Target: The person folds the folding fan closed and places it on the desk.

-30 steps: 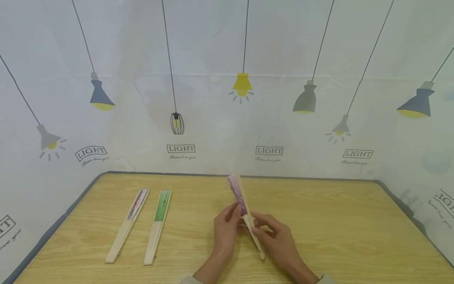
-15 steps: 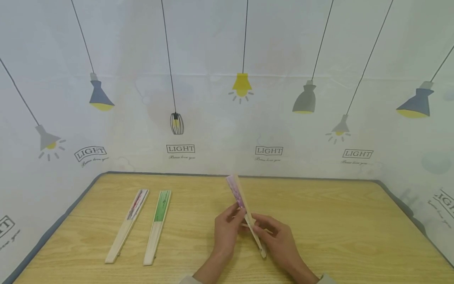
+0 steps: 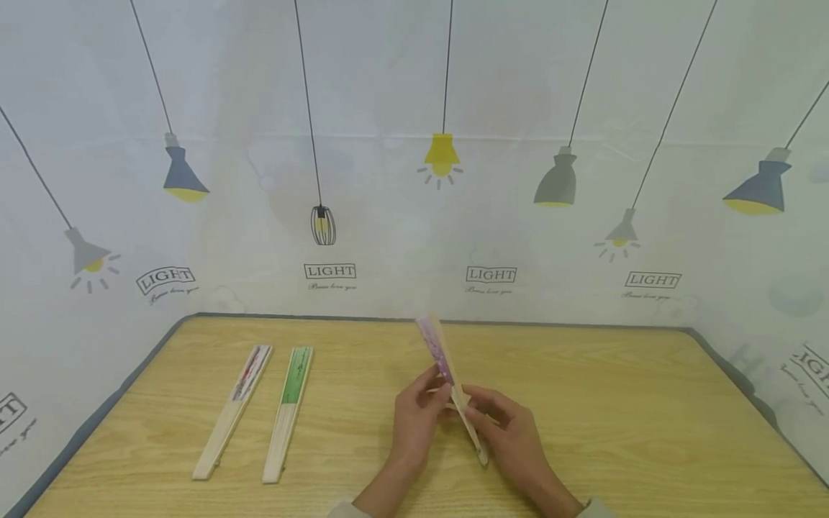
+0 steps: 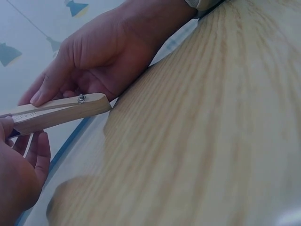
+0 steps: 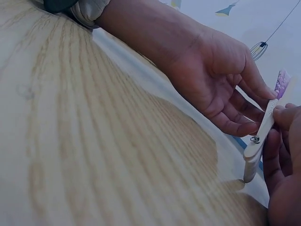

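Note:
A folding fan with a purple, patterned leaf point(image 3: 432, 345) and pale wooden sticks point(image 3: 471, 435) is held aslant above the table, nearly folded. My left hand point(image 3: 414, 421) pinches it just below the purple part. Nearer the riveted end, my right hand point(image 3: 513, 435) grips the sticks between thumb and fingers. The left wrist view shows a small metal rivet point(image 4: 81, 99) and a narrow gap between the outer stick and the others. Two more folded fans lie on the left: one with a green leaf point(image 3: 296, 375), one with a white, red and dark leaf point(image 3: 251, 374).
The wood-grain table point(image 3: 615, 403) has a dark edge point(image 3: 350, 317) along the back. White sheeting point(image 3: 388, 86) printed with hanging lamps and lettering rises behind it and on both sides.
Both hands have shifted very slightly to the right with the purple fan. Its riveted end has risen a little, and my left thumb has moved across the sticks. The other fans stay put.

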